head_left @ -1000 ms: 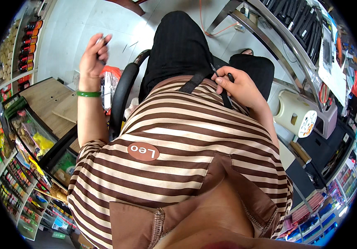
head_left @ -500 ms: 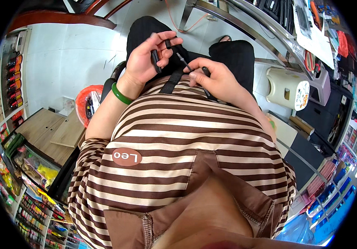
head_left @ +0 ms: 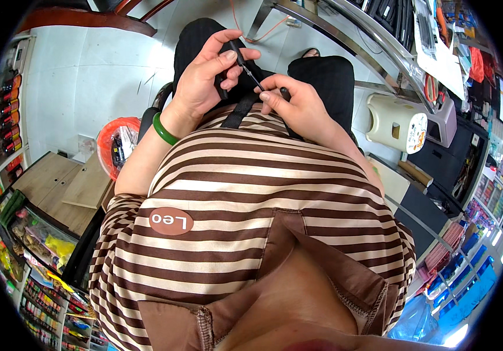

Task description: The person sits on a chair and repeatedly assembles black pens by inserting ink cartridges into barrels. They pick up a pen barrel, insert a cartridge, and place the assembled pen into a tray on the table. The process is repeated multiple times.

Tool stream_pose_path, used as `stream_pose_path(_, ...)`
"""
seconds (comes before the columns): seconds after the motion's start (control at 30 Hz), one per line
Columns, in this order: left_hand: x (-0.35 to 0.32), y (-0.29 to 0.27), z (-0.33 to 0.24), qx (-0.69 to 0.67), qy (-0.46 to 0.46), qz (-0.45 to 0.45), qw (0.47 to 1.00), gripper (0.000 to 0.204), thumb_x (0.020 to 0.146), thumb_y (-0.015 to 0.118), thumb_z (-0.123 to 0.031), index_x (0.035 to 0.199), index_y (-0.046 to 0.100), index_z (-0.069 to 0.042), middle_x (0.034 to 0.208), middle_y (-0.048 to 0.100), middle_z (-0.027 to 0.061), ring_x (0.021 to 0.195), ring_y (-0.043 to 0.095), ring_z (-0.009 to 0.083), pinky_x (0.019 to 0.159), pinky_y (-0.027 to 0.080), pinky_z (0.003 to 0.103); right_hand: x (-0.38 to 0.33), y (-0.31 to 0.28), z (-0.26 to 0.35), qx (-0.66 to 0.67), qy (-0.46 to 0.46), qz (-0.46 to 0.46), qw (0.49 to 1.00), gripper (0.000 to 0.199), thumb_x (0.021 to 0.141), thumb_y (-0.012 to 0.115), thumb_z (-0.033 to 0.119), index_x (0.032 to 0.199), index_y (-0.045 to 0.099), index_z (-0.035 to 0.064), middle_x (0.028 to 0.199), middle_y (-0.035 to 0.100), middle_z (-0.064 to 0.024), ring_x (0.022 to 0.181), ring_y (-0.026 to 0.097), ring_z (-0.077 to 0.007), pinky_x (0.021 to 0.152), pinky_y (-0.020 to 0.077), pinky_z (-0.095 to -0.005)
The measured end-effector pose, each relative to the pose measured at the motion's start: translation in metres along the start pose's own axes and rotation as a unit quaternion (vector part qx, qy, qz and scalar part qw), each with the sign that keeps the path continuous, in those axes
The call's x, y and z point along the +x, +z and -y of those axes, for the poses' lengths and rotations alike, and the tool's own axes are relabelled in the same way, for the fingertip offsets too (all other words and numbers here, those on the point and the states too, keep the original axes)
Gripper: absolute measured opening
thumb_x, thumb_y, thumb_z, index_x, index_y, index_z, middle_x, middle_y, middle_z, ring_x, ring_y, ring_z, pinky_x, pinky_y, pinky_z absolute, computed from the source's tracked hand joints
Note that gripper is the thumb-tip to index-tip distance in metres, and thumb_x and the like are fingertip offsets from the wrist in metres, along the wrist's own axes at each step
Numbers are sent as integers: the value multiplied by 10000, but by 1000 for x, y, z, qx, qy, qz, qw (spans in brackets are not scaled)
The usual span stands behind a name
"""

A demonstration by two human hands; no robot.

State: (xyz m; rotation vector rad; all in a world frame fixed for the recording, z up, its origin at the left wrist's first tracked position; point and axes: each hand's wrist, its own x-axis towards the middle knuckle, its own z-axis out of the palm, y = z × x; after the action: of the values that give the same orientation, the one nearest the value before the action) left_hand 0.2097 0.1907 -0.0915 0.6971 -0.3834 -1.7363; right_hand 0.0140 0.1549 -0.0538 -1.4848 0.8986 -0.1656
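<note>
Left hand (head_left: 203, 79), half curled, grips a black piece (head_left: 238, 51); right hand (head_left: 297, 100) pinches a thin rod (head_left: 253, 76); metal table frame (head_left: 322, 28) stands beyond, apart.

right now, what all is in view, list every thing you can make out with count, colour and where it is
tube-like pieces: 2, black, left hand, one at fingertips, one near palm
thin rod: 1, dark and silvery, between the hands
rounded piece: 1, black, right hand
bin: 1, orange-red, floor at left
cabinet: 1, wood-coloured, left
bottles: several, dark and red, left shelves
cord: 1, orange, floor at top
table frame: 1, silvery, upper right
stools: 2, cream and mauve, right
basket: 1, pink, lower right
small shelf goods: many, mixed, both sides, too small to tell
shirt: 1, brown and cream stripes, centre
bangle: 1, green, left wrist
left hand: 1, bare, upper centre
right hand: 1, bare, upper centre
</note>
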Motion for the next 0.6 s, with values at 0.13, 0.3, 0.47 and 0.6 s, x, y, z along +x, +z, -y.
stream_pose_path(0.13, 0, 0, 0, -15, 10, 7, 1000, 410, 884, 461, -85, 1278, 366, -149, 1089, 532, 160, 641, 392, 57, 529, 354, 161, 0, 3, -4, 11, -29, -38, 999, 147, 853, 562, 130, 926, 577, 5, 678, 621, -61, 649, 591, -97, 615, 469, -235)
stream_pose_path(0.3, -2, 10, 4, 51, 22, 9, 998, 417, 878, 467, -93, 1278, 353, -122, 1030, 571, 147, 611, 386, 53, 522, 348, 162, -1, 0, 4, -7, 8, -11, 1000, 154, 879, 539, 123, 962, 563, -6, 708, 574, -11, 682, 545, -61, 654, 425, -203)
stream_pose_path(0.47, -1, 13, 1, 139, 4, 18, 990, 353, 888, 450, -93, 1235, 393, -64, 992, 596, 91, 590, 377, 42, 528, 344, 161, 1, 1, -2, 36, 15, -10, 999, 155, 876, 546, 128, 957, 554, -4, 690, 582, -23, 665, 534, -65, 648, 419, -205)
stream_pose_path(0.6, -2, 11, 13, 111, -33, 42, 992, 224, 903, 454, -102, 1121, 475, -53, 999, 600, 73, 606, 389, 39, 514, 315, 154, 4, 3, -9, 95, 12, -36, 995, 154, 869, 560, 130, 944, 545, -3, 681, 588, -29, 671, 536, -69, 646, 422, -207)
